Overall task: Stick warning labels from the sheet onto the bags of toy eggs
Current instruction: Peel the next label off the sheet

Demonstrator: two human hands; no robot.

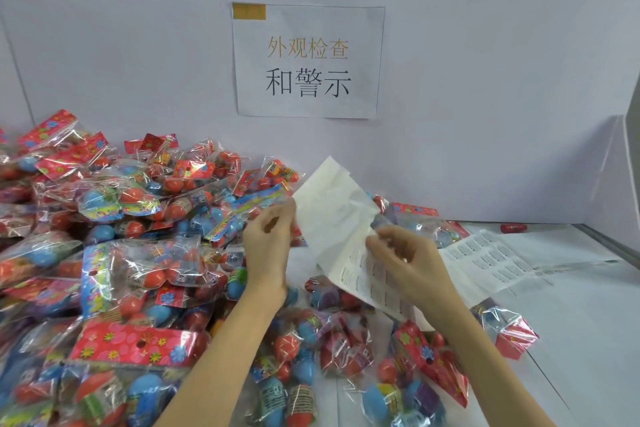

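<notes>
A white label sheet (337, 218) is held up over the table, its upper part bare and its lower part printed with small black text labels. My left hand (268, 246) grips the sheet's left edge. My right hand (403, 258) pinches at a label on the sheet's right side with thumb and fingers. Clear bags of red and blue toy eggs (131, 253) with bright flowered header cards are heaped at the left. More egg bags (346, 357) lie below the sheet.
A second label sheet (485, 262) lies flat on the white table to the right. A single bag (509, 333) lies near it, and a loose red egg (514, 228) rests by the back wall. A paper sign (308, 61) hangs on the wall.
</notes>
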